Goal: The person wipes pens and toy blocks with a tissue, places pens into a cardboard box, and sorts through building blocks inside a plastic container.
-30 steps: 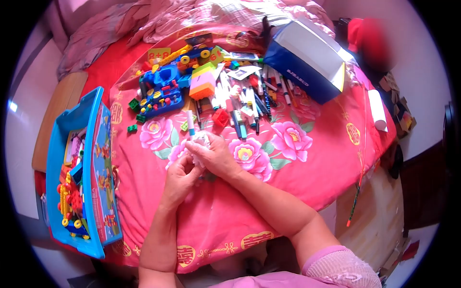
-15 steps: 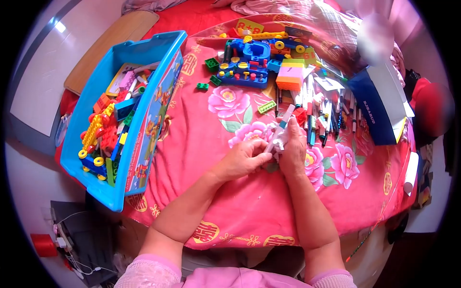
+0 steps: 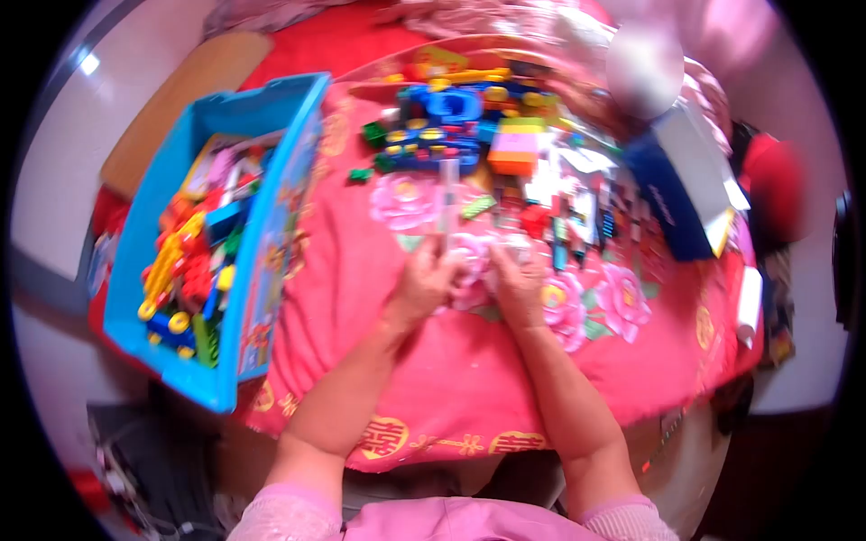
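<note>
Over open cloth (image 3: 460,388), inside edges, hands (image 3: 428,281), marker (image 3: 448,200)

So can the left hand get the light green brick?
Probably yes: the light green brick lies on the cloth just beyond the left hand, with nothing seen on top of it. But that hand holds a marker, so it may need to put that down first.

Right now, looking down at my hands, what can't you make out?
- Head view: the lower end of the pen, hidden by the left hand; any markings on it, lost to blur.
- Head view: the shape of the white wad, partly covered by the right hand and blurred.
- Head view: the lettering on the navy box, smeared.
- Head view: the floor of the blue bin, covered by toys.
</note>
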